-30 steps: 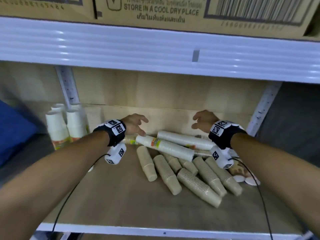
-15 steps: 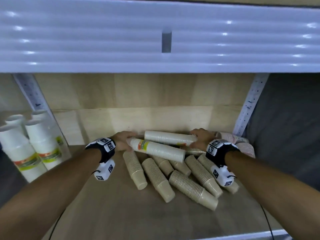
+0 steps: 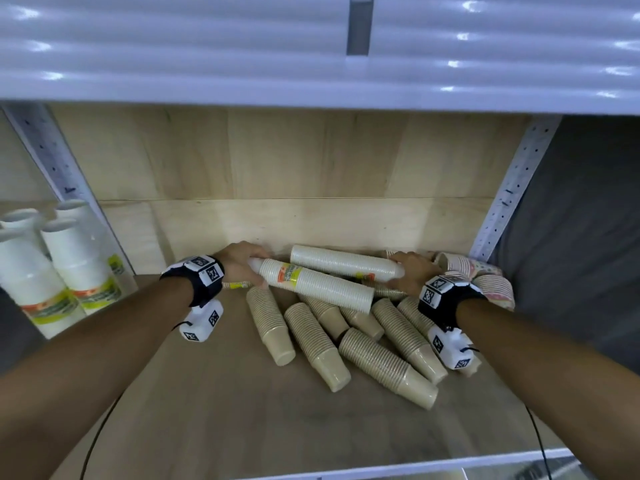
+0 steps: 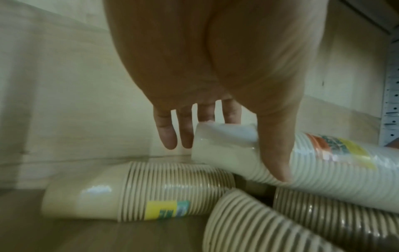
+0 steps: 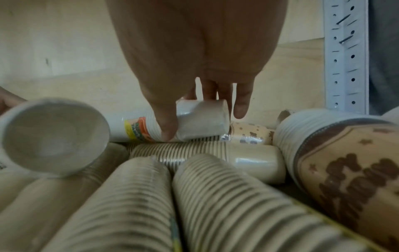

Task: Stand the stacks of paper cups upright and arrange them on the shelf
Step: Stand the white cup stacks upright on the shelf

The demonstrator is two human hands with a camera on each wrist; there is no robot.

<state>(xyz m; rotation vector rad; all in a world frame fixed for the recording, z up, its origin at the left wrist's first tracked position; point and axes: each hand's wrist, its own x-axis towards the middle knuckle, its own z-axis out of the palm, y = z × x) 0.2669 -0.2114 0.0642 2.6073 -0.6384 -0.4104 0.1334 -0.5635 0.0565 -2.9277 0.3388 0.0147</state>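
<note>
From the head view, both our forearms reach into the shelf (image 3: 207, 427). Our left hand (image 3: 239, 263) grasps the closed end of the front white cup stack (image 3: 318, 287); our right hand (image 3: 410, 271) grasps the end of the rear white cup stack (image 3: 343, 263). Both stacks lie atop six visible fallen beige cup stacks (image 3: 384, 362). Three white stacks (image 3: 69, 261) stand upright at left.

At the left wrist, thumb and fingers (image 4: 166, 134) curl round that white stack's end (image 4: 226, 145).

At the right wrist, our thumb (image 5: 166, 122) and fingers clasp the other stack's end (image 5: 202, 119).
</note>
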